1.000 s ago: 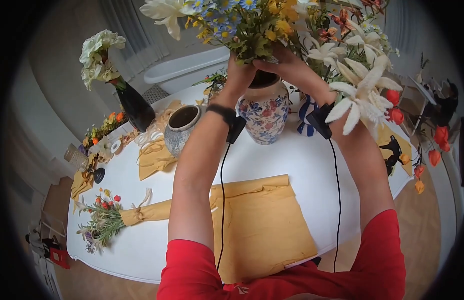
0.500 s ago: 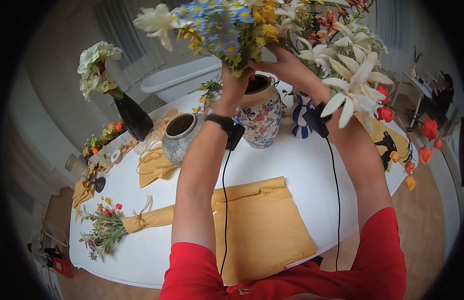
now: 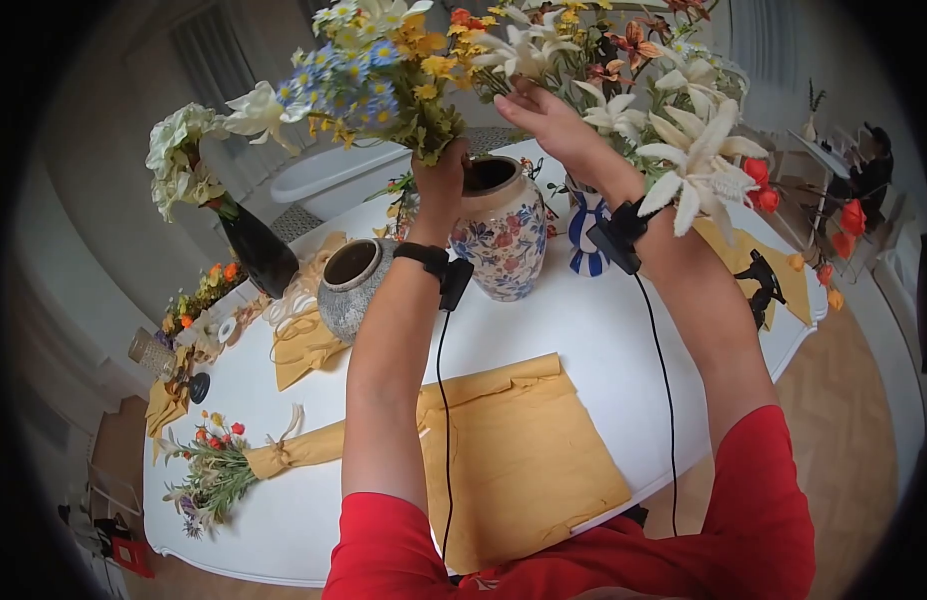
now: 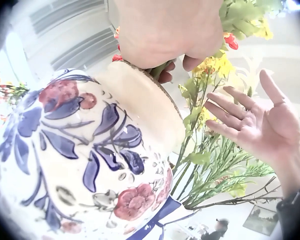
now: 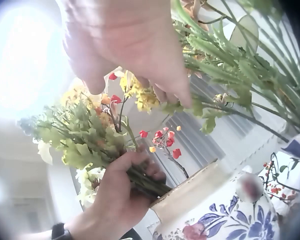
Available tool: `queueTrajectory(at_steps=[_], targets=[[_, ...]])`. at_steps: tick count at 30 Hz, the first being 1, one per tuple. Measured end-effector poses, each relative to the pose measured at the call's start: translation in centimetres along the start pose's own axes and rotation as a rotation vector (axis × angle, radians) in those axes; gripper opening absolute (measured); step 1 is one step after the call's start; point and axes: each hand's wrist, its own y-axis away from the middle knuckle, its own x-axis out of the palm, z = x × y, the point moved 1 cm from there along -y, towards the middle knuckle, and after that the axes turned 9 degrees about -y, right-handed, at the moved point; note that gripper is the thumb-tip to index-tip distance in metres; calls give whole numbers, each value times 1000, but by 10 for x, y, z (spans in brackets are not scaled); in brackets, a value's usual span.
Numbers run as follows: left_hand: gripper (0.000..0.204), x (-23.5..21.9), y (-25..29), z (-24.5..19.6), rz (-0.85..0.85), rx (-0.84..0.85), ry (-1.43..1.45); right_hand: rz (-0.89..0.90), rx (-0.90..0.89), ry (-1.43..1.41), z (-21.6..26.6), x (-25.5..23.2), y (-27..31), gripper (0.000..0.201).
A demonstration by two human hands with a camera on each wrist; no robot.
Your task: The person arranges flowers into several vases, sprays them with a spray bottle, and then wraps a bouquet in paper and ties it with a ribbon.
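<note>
My left hand (image 3: 441, 188) grips the green stems (image 5: 146, 183) of a flower bunch (image 3: 369, 85) with blue, yellow and white blooms. It is close beside the mouth of the blue-and-red floral vase (image 3: 502, 240), and the bunch leans left. In the right wrist view the stems pass at the vase rim, their lower ends hidden. My right hand (image 3: 564, 132) is raised with fingers extended and palm bare in the left wrist view, apart from the bunch. Beside it, a blue-and-white striped vase (image 3: 588, 240) bears tall stems with large white flowers (image 3: 709, 165).
A grey pot (image 3: 352, 285) and a dark vase of white flowers (image 3: 259, 245) stand left. Tan wrapping paper (image 3: 529, 460) lies in front, near a wrapped bouquet (image 3: 219, 465). A black tool (image 3: 762, 287) lies right. Cables (image 3: 665, 400) hang from both wrists.
My left hand has tilted and carried the bunch leftward from above the vase mouth. My right hand has come away from the bunch, its fingers spreading.
</note>
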Motion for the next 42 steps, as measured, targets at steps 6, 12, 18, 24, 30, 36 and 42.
queueTrajectory(at_steps=[6, 12, 18, 24, 30, 36, 42], targets=[[12, 6, -7, -28, -39, -101, 88, 30, -57, 55, -17, -2, -12, 99], [13, 9, -19, -64, -78, -68, 171, -75, -125, 117, -21, 1, -16, 106], [12, 6, -22, -73, -71, -94, 72, -165, -68, 142, -16, 12, -18, 94], [11, 16, -10, -68, -10, -105, 56, -251, -90, 212, -30, 13, -43, 74], [11, 14, -14, -72, -33, -69, 78, -414, -45, 585, -71, 8, -68, 76], [13, 6, -28, -105, -98, 40, 220, -446, 24, 529, -90, 19, -65, 81], [14, -14, -42, -151, -72, 234, 218, -222, 14, 452, -62, 29, -36, 66]])
